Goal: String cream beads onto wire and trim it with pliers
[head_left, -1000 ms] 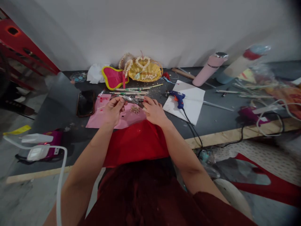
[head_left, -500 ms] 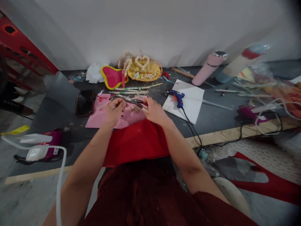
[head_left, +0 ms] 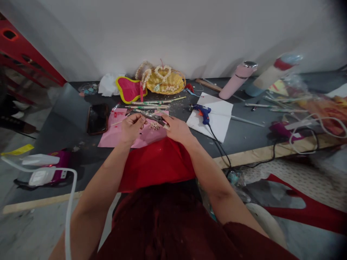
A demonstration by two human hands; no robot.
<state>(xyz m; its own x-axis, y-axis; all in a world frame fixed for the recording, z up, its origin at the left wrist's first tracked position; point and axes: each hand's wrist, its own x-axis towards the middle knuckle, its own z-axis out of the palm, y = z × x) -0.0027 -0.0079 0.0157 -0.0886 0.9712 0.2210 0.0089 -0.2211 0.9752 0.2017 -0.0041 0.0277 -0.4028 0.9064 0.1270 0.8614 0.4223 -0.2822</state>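
My right hand (head_left: pixel 176 128) is closed around the handles of a dark metal hand tool (head_left: pixel 154 116), which looks like shears. The tool's head points left, toward my left hand (head_left: pixel 131 126). That hand is closed in a pinch, with a thin pale stick (head_left: pixel 117 122) poking out on its left side. Whether the tool's jaws touch the stick is too small to tell. Below the tool, a small pile of short beige pieces (head_left: pixel 154 125) lies on a pink sheet (head_left: pixel 114 138). Red cloth (head_left: pixel 157 164) spreads across my lap at the table edge.
Thin sticks (head_left: pixel 148 107) lie beyond my hands, before a yellow basket (head_left: pixel 165 88) and a pink-and-yellow pad (head_left: pixel 130 90). A phone (head_left: pixel 97 119) is at left. On the right are a blue glue gun (head_left: pixel 203 112) on white paper (head_left: pixel 223 122), its cord, and a pink bottle (head_left: pixel 237 81).
The view has shifted slightly. Both hands stay in nearly the same place, still holding the stick and the tool; the tool's handles seem turned a little in my right hand.
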